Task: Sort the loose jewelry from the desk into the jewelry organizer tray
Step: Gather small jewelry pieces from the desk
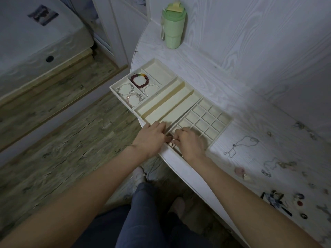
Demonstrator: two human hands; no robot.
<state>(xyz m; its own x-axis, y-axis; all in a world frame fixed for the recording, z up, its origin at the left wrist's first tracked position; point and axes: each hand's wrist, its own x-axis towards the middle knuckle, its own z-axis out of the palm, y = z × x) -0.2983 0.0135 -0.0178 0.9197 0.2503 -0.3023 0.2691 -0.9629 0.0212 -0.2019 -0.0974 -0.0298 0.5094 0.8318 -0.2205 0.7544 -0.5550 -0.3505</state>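
Both hands meet over the near corner of the gridded tray [206, 120], the left hand [152, 137] and right hand [192, 142] pinching something tiny I cannot make out; best to lower it squarely into one cell before releasing; loose chains [241, 144] wait on the desk [232, 77], well apart.

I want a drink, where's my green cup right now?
In the head view the green cup stands upright at the far end of the desk, against the wall, beyond the tray holding bracelets.
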